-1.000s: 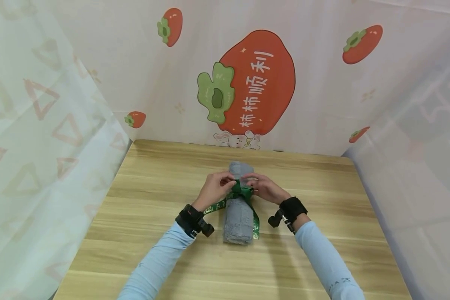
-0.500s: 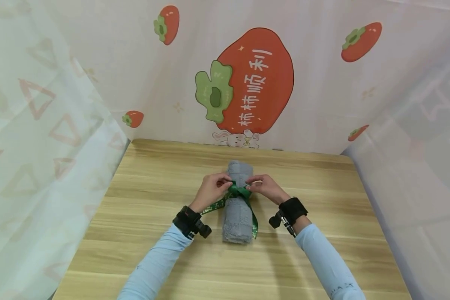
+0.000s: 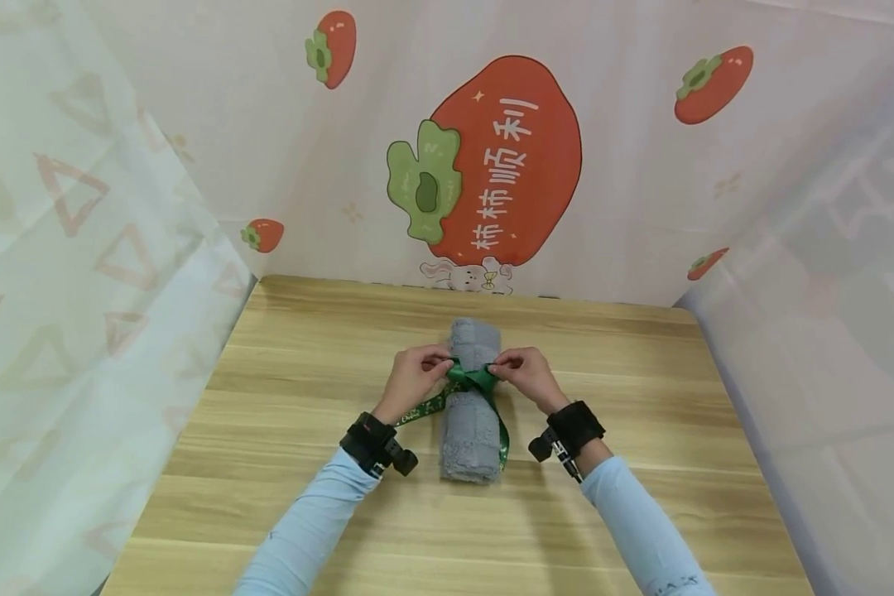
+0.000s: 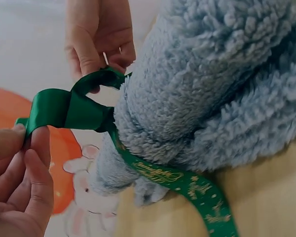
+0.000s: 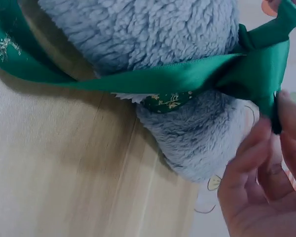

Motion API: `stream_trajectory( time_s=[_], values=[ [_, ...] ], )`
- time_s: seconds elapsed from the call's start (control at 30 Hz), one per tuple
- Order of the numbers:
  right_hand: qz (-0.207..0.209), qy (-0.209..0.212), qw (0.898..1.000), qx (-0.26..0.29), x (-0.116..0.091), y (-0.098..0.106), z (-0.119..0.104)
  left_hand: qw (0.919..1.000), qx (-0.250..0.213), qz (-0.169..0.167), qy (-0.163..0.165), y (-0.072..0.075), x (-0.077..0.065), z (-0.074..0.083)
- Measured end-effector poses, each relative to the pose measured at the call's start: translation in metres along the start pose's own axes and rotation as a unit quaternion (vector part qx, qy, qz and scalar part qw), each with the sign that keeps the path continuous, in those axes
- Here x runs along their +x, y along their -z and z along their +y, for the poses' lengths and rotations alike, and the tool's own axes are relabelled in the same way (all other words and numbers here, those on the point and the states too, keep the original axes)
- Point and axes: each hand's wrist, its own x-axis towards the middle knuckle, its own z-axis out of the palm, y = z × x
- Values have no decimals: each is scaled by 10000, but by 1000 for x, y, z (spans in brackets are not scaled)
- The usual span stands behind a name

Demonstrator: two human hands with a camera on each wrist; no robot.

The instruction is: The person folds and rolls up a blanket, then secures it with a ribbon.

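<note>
A rolled grey-blue fluffy towel [image 3: 471, 439] lies lengthwise on the wooden table. Round its middle runs a green satin ribbon [image 3: 480, 379] with gold print, knotted on top into bow loops. My left hand [image 3: 411, 377] pinches the left loop between thumb and fingers, seen close in the left wrist view [image 4: 19, 173]. On the other side, my right hand [image 3: 531, 374] pinches the right loop; the right wrist view shows its fingertips [image 5: 286, 116] on the loop's end. One ribbon tail [image 4: 207, 202] trails down to the left, the other [image 5: 138, 79] down the towel's right side.
The wood-grain table [image 3: 328, 513] spreads around the towel. A white curtain with a printed persimmon [image 3: 521, 157] hangs behind its far edge, and more pale curtains [image 3: 82, 290] close in both sides. Black camera straps [image 3: 372, 443] sit on both wrists.
Both hands have drawn slightly apart, and the bow's loops are stretched out wider to either side. My right fingers, looser a second ago, now pinch the right loop. The towel stays in place.
</note>
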Motion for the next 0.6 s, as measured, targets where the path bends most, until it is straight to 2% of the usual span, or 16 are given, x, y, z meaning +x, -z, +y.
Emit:
stream_trajectory(
  time_s=[0.07,0.13,0.2,0.3,0.43,0.6],
  values=[
    [196,-31,9997,125,-4,1,4,9987,-320,182,356,1,-5,-6],
    [391,-117,9988,285,-9,2,11,9921,-852,370,849,1,-9,-15],
    [588,-306,9967,466,-15,5,21,9802,-1337,598,1330,1,-14,-25],
    [952,-709,9905,691,-24,7,37,9571,-1929,1020,1905,2,-20,-40],
    [1268,-1140,9802,1009,-32,6,54,9357,-2256,1382,2333,2,-27,-52],
    [1614,-1160,9730,1175,-36,-1,64,9168,-2506,1696,2606,1,-29,-56]
  ],
)
